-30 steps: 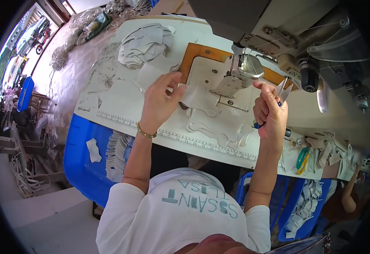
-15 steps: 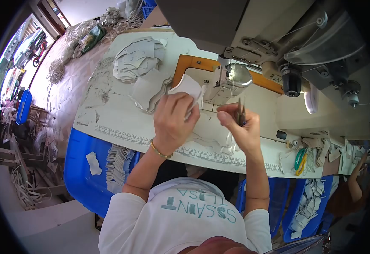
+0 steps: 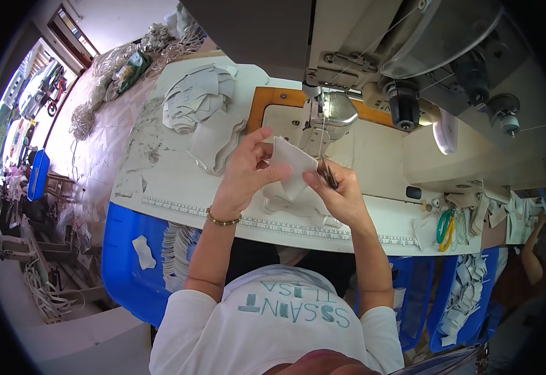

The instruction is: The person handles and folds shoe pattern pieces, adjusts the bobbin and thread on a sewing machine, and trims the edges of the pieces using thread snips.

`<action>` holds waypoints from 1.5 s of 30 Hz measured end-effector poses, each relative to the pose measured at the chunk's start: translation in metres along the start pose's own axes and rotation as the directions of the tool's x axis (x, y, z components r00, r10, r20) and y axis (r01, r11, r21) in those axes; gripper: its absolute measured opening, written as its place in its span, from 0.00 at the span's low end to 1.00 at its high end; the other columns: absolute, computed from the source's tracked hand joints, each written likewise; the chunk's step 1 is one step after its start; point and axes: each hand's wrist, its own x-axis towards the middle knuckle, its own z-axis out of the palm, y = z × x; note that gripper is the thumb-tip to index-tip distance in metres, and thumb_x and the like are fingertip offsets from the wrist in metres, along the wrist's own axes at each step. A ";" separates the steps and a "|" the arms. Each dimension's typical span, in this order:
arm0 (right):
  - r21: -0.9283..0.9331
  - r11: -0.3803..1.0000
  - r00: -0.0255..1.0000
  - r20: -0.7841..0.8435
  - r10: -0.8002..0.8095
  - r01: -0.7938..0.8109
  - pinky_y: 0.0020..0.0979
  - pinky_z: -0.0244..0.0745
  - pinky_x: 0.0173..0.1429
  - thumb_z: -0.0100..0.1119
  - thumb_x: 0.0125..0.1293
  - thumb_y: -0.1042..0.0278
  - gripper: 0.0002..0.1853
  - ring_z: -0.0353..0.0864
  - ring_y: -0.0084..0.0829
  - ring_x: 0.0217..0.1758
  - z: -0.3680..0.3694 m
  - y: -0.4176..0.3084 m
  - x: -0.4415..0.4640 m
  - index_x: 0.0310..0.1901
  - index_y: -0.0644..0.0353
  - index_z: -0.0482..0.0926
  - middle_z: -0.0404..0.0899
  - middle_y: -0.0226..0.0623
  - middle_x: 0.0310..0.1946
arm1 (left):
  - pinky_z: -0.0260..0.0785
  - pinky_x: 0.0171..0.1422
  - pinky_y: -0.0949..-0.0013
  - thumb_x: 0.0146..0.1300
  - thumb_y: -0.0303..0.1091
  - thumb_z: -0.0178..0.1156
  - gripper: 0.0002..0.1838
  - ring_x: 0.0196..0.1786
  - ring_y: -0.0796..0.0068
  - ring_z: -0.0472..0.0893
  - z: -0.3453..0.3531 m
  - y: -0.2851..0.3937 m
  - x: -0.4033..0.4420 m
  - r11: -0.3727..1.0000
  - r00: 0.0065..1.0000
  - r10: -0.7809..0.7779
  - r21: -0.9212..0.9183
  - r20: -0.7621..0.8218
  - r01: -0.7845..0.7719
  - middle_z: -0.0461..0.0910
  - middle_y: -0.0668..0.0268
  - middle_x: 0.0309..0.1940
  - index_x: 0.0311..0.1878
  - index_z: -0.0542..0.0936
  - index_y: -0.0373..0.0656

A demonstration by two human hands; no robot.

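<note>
In front of the sewing machine, a white fabric piece is held up between both hands. My left hand, with a bead bracelet at the wrist, has its thumb on the piece's near face and its fingers partly behind it. My right hand grips a small pair of thread snips, while its thumb and fingertip meet at the piece's right corner. Below the hands, wavy-edged white pieces lie on the table. More wavy pieces and a fanned pile of white pieces lie left of the machine.
A ruler strip runs along the table's front edge. Blue bins with white pieces stand at the left and right. Green and yellow loops hang at the right edge. Another person's arm shows at far right.
The fabric piece has come away from the needle area toward me and is turned more face-on. My right hand has moved left to its corner, with the snips now tilted. The view has shifted slightly.
</note>
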 end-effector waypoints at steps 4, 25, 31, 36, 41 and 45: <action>-0.095 0.995 0.999 0.051 -0.012 0.017 0.23 0.56 0.25 0.59 0.60 0.66 0.12 0.55 0.17 0.21 -0.003 0.003 -0.001 0.26 0.64 0.70 0.59 0.25 0.15 | 0.69 0.39 0.78 0.51 0.32 0.67 0.21 0.36 0.79 0.78 0.001 0.007 0.003 0.946 0.960 -0.197 -0.221 0.197 0.239 0.79 0.65 0.33 0.48 0.74 0.36; -0.657 0.701 0.723 -0.339 -0.602 0.277 0.27 0.68 0.22 0.59 0.45 0.83 0.10 0.74 0.30 0.18 -0.015 0.020 0.007 0.31 0.63 0.72 0.73 0.35 0.17 | 0.69 0.31 0.79 0.53 0.35 0.65 0.11 0.27 0.84 0.76 0.020 0.014 -0.004 0.992 1.000 -0.019 0.127 0.001 0.019 0.80 0.67 0.25 0.32 0.80 0.35; -0.448 0.883 0.949 -0.193 -0.248 0.139 0.30 0.73 0.34 0.63 0.52 0.73 0.19 0.78 0.31 0.31 -0.020 -0.013 -0.010 0.45 0.64 0.69 0.76 0.42 0.32 | 0.71 0.30 0.78 0.52 0.32 0.66 0.10 0.27 0.80 0.79 0.013 0.019 0.003 0.985 0.997 -0.069 -0.159 -0.038 0.063 0.81 0.64 0.26 0.33 0.80 0.36; -0.365 0.923 0.976 -0.127 -0.178 0.121 0.27 0.74 0.39 0.65 0.52 0.73 0.19 0.78 0.31 0.34 -0.023 -0.009 -0.011 0.45 0.67 0.72 0.76 0.44 0.36 | 0.71 0.30 0.78 0.53 0.32 0.66 0.09 0.27 0.80 0.79 0.012 0.017 0.003 0.989 0.998 -0.058 -0.137 -0.022 0.055 0.80 0.65 0.26 0.32 0.80 0.36; -0.218 0.954 0.954 -0.176 -0.244 0.204 0.26 0.74 0.38 0.64 0.52 0.74 0.18 0.79 0.27 0.36 -0.023 -0.006 -0.008 0.44 0.68 0.73 0.78 0.40 0.35 | 0.70 0.30 0.79 0.52 0.33 0.67 0.11 0.27 0.82 0.78 0.010 0.018 0.004 0.994 0.999 -0.050 -0.096 -0.009 0.049 0.80 0.65 0.25 0.32 0.80 0.36; -0.283 0.934 0.945 -0.181 -0.274 0.216 0.22 0.72 0.35 0.64 0.52 0.76 0.15 0.77 0.21 0.31 -0.021 -0.003 -0.001 0.42 0.66 0.75 0.79 0.38 0.31 | 0.70 0.30 0.79 0.51 0.34 0.67 0.11 0.27 0.82 0.78 0.017 0.021 0.003 0.997 0.997 -0.068 -0.031 0.024 0.069 0.80 0.66 0.25 0.32 0.80 0.36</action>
